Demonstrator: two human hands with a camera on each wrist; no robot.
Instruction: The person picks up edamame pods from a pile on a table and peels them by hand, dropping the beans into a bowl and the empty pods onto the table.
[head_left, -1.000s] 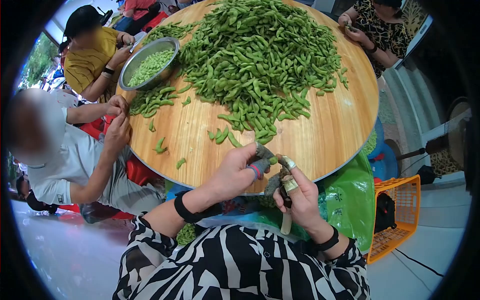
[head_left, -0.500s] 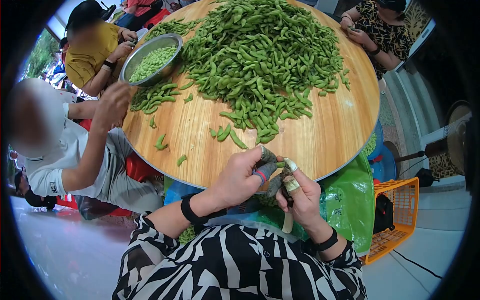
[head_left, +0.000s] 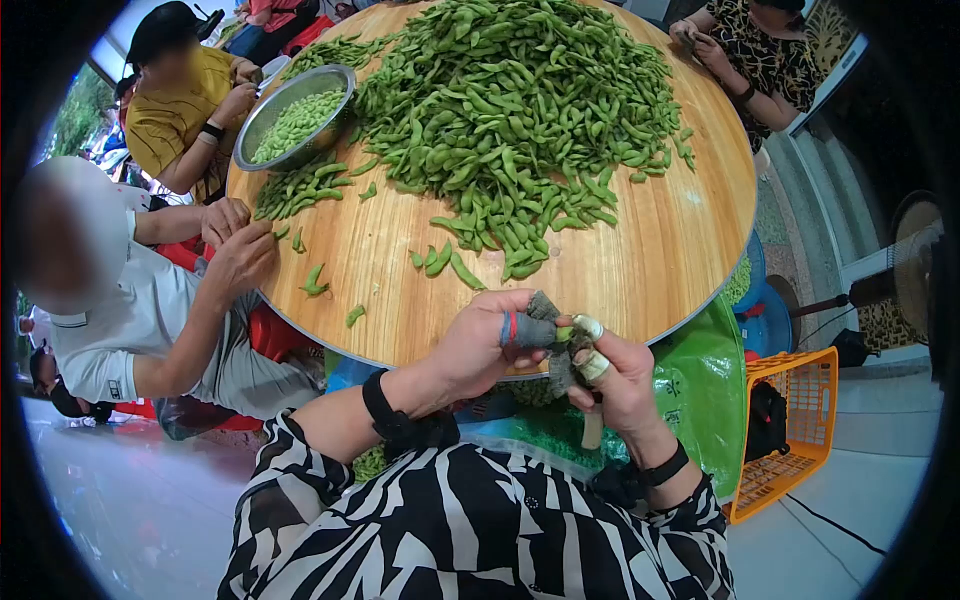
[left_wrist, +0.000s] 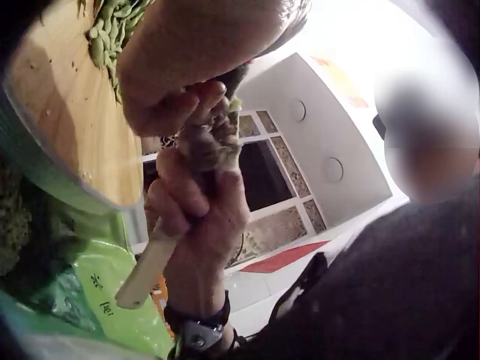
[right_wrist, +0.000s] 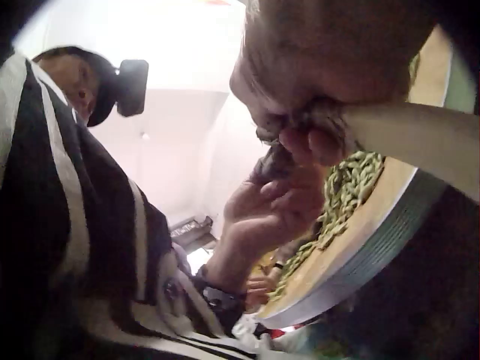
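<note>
Over the near edge of the round table, both hands meet at a green edamame pod (head_left: 564,333). My left hand (head_left: 478,342) pinches the pod between thumb and fingers in grey coverings, one with a red and blue band. Light wrappings cover the thumb and a finger of my right hand (head_left: 628,385), whose tips are right at the pod's other end. That hand's curled fingers also grip a tool by its pale flat handle (left_wrist: 146,274), which sticks out below the palm; its working end is hidden. In the right wrist view the handle (right_wrist: 420,139) points right.
A big heap of edamame pods (head_left: 520,110) covers the wooden table (head_left: 690,240). At the left stands a metal bowl (head_left: 343,112) of shelled beans. Green plastic sheeting (head_left: 700,400) hangs below the edge, beside an orange crate (head_left: 815,420). Other people sit around the table.
Both hands have shifted slightly right, and the left fingers have turned over the pod. The neighbour at left raised a hand, then brought it back to the table edge.
</note>
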